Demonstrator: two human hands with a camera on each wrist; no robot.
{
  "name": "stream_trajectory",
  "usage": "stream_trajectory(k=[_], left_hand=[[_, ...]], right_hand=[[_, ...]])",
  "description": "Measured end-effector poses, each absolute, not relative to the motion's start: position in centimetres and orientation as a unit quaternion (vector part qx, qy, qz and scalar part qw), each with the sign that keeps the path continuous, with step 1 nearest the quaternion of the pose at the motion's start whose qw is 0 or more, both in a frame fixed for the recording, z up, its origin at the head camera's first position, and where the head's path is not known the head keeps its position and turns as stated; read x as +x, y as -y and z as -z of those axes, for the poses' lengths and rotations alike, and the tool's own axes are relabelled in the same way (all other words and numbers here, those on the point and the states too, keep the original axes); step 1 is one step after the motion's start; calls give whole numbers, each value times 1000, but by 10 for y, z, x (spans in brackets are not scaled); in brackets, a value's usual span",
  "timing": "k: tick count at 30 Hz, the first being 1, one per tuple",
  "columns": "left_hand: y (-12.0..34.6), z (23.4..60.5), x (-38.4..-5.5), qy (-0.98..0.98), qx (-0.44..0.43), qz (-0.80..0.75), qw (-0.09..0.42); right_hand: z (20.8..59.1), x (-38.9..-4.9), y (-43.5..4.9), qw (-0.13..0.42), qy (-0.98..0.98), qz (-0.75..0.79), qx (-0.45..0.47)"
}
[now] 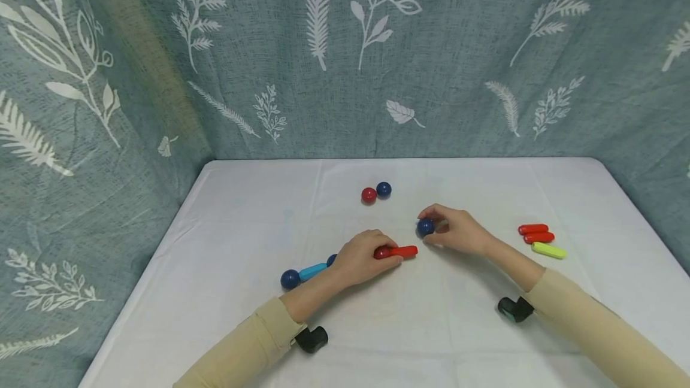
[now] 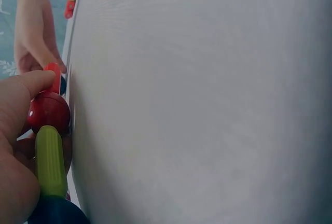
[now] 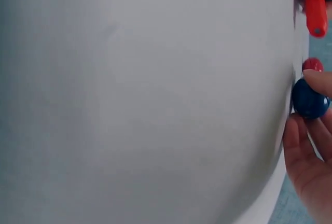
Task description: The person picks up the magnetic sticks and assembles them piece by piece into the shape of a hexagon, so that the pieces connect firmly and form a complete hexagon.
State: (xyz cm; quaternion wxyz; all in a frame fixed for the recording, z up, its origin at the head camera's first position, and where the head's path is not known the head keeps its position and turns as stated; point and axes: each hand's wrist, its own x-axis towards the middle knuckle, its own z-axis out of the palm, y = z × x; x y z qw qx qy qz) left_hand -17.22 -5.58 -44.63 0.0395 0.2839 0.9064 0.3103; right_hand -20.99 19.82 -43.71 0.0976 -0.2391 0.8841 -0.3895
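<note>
My left hand [image 1: 366, 257] grips a red ball [image 1: 382, 252] that has a red rod [image 1: 404, 251] sticking out to its right. In the left wrist view a yellow-green rod [image 2: 50, 159] joins that red ball to a blue ball [image 2: 58, 211] under the hand. Further left, a light blue rod [image 1: 312, 272] ends in another blue ball [image 1: 290, 279], and the row lies on the table. To the right of the red rod's free end, my right hand [image 1: 458, 232] pinches a loose blue ball [image 1: 425, 227] between thumb and fingers.
Behind the hands, a red ball [image 1: 369, 196] and a blue ball [image 1: 384, 190] sit side by side on the white-covered table [image 1: 242, 208]. Two red rods [image 1: 533, 229] and a yellow-green rod [image 1: 548, 250] lie beyond my right hand. A patterned curtain [image 1: 345, 106] hangs behind.
</note>
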Motion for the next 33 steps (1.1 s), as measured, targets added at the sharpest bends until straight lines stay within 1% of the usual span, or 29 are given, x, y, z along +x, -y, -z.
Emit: stream_trajectory(k=[9,18,33], left_hand=[[57,445,-172,-907,283,-310,32],[56,445,-172,-910,273,-311,40],[58,444,-171,-910,275,-307,38]], right_hand=[[439,-190,-198,110,-868,408,-261],[441,-184,-197,130,-858,416,-272],[442,-181,-196,126,-854,420,-279]])
